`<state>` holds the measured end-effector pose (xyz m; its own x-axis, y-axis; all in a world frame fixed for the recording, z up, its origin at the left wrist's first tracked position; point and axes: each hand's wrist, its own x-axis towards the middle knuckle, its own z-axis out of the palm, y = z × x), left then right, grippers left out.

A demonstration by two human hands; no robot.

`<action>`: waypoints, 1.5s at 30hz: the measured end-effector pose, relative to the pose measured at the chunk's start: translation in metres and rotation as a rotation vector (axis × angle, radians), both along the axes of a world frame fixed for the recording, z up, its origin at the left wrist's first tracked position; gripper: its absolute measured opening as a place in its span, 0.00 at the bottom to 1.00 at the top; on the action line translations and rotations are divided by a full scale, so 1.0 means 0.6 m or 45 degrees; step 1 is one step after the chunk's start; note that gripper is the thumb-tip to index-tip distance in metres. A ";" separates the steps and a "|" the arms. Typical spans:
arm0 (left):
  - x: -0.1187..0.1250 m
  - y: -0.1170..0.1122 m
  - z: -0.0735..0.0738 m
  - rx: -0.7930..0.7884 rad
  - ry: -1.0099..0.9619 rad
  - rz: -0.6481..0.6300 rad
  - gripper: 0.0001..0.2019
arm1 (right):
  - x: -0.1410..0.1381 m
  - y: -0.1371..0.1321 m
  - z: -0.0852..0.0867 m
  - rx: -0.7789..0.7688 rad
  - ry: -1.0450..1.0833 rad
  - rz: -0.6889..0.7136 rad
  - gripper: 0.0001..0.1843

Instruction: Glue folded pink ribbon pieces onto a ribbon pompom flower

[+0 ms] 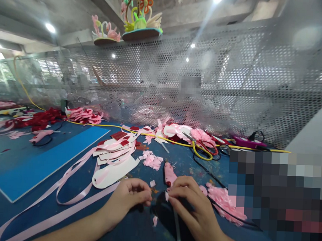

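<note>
Head view. Pink ribbon [67,187] trails across the bench [9,163] from the left toward the near edge. Left hand [131,197] sits at the near edge, fingers curled closed, tips pointing right; whether they hold anything, cannot tell. Pink scrap [166,196] lies between the two hands, pinched narrowly by the right hand [194,207]. Pink glue gun [169,173] lies just beyond the right fingertips, long axis running toward the far edge. Scissors [202,148] lie well beyond, farther right.

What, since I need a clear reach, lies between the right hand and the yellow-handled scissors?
Head view: blue tabletop crossed by a thin black cable separates right hand from scissors; a pink tool lies just left.
</note>
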<state>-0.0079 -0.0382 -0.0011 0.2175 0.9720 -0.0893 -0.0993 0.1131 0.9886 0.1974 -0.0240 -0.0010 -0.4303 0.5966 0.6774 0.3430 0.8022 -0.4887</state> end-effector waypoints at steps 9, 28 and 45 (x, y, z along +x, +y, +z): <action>-0.013 0.013 0.000 -0.182 -0.407 0.291 0.12 | -0.010 0.002 -0.001 -0.159 -0.342 -0.036 0.07; -0.010 0.010 -0.009 -0.086 -0.522 0.176 0.15 | -0.007 -0.003 -0.007 -0.145 -0.414 0.077 0.08; -0.014 -0.014 0.019 0.014 -0.913 -0.198 0.30 | -0.005 -0.003 -0.005 -0.196 -0.455 0.107 0.07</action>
